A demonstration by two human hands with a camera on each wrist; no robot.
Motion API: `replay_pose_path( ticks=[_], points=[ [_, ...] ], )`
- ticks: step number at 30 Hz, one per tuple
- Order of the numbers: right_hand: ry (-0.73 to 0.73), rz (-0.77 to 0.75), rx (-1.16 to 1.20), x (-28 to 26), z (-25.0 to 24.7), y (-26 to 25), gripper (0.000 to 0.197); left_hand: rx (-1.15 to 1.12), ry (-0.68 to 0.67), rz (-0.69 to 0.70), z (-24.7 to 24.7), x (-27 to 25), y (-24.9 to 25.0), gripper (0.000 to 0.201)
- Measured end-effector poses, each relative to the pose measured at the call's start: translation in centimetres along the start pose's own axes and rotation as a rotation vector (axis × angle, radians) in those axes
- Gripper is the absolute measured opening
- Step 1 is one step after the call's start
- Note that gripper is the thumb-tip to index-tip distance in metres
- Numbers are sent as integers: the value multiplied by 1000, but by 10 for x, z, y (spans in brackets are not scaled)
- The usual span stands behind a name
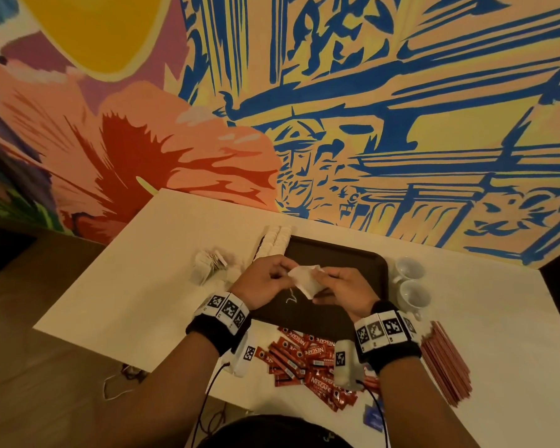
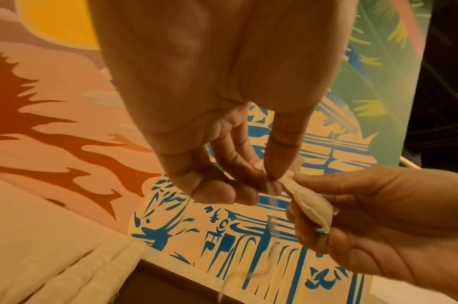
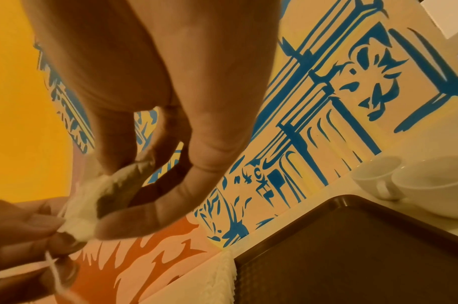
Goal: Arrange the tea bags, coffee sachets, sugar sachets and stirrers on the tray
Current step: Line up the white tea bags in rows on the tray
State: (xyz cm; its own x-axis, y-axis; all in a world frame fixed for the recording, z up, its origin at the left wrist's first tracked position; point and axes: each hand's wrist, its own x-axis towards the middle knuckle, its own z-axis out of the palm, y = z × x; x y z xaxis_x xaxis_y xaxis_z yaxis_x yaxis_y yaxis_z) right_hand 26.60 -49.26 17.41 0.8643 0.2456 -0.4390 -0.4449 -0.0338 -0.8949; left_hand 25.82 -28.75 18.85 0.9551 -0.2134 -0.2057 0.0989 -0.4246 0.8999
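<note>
Café-like room: painted mural wall [image 1: 369, 92], white cups [image 1: 411, 282], serving tray [image 1: 337, 253].

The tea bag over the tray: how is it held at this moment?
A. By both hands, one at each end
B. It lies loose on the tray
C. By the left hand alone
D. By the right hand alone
A: the left hand and the right hand each pinch an end of the tea bag above the tray.
</note>
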Motion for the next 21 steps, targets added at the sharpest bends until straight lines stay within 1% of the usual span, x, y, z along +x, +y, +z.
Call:
replay_pose_path(
  ticks=[4,7,9,11,12,14,15,16,17,18,19,21],
  points=[
    [72,-19,4,-8,-11,4,15,-109,6,-64,9,-9,0,25],
    [88,-26,-38,-12,-21,8,21,-178,17,-77,14,-16,0,25],
    [88,-13,-109,-15,-27,11,27,-269,35,-82,13,-18,-1,23],
    [61,3,-160,-17,-32,14,32,-347,117,-90,10,-17,0,21],
    [38,10,-165,-18,-34,15,34,-347,186,-95,8,-15,1,19],
    [-15,15,-166,-19,-35,16,40,-232,341,-96,3,-7,-1,17],
    [-36,15,-170,-18,-34,16,42,-140,397,-94,2,-3,-1,16],
    [-49,13,-175,-16,-34,16,43,-58,424,-88,1,0,-1,15],
    [-57,9,-176,-14,-33,15,44,-17,419,-73,1,2,-1,15],
    [-64,6,-169,-12,-32,14,44,-14,376,-51,1,4,1,14],
    [-70,10,-161,-9,-31,12,44,-38,302,-26,1,5,4,13],
    [-86,24,-153,-3,-29,11,45,-104,90,-13,5,5,11,15]
  ],
)
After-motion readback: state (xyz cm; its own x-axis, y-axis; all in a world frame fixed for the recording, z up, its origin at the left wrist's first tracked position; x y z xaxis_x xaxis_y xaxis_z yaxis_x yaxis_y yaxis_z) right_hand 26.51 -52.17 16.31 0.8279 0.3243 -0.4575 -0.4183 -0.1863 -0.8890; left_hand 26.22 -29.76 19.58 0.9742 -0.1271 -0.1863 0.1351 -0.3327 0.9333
